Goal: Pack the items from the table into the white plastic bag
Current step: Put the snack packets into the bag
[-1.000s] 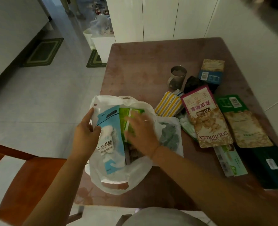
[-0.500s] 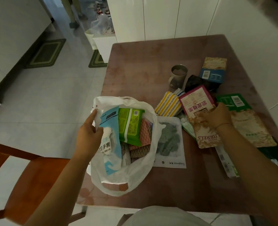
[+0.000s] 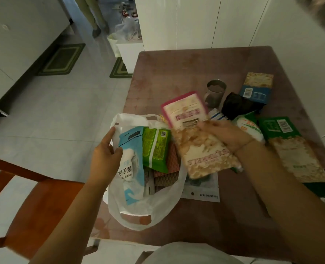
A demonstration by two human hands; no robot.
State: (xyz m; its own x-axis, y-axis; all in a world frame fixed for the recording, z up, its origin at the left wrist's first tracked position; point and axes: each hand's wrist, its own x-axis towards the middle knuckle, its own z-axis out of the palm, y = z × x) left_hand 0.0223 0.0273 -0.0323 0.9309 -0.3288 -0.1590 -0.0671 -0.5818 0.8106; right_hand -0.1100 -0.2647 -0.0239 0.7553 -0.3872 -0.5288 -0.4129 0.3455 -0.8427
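The white plastic bag [image 3: 158, 208] lies open at the table's near left edge. Inside it sit a blue glove packet [image 3: 134, 164], a green packet [image 3: 156, 147] and brown patterned packs [image 3: 169, 172]. My left hand [image 3: 106, 157] grips the bag's left rim and the glove packet. My right hand [image 3: 226, 134] holds a pink-topped nut pouch [image 3: 197, 138] in the air over the bag's right edge. On the table to the right lie a green nut pouch [image 3: 291, 149], a white-green packet [image 3: 251, 126], a black packet [image 3: 236, 105] and a blue-gold box [image 3: 257, 88].
A metal cup [image 3: 215, 92] stands mid-table behind the pouch. A flat white sleeve [image 3: 201, 189] lies under the pouch beside the bag. A wooden chair [image 3: 34, 202] is at the near left. Someone's legs [image 3: 93, 14] stand on the tiled floor far back.
My right hand left the bag, reached right to the pink nut pouch, gripped it and lifted it leftward over the bag. My left hand stayed on the bag's rim.
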